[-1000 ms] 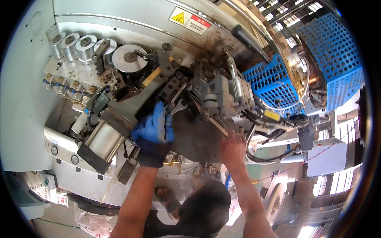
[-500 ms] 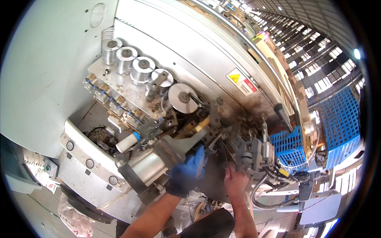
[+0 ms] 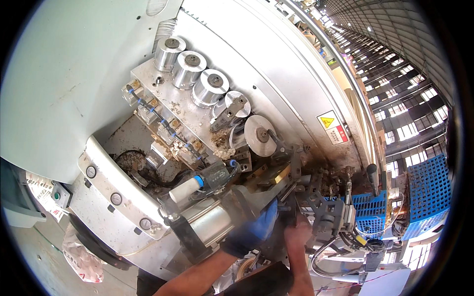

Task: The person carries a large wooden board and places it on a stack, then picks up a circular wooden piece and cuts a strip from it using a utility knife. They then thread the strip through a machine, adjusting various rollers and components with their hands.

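Head view: the left hand, blue-gloved, is being pressed onto the dark bracket for bracing; the bare right hand is being tucked beneath, grip untellable.

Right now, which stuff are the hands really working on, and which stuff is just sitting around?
In use:
- left hand in a blue glove, pressed on the dark metal bracket
- right hand, bare, reaching into the same spot
- silver air cylinder just beside them

Just sitting around:
- blue plastic crates
- shiny steel rollers
- plastic bag on the floor
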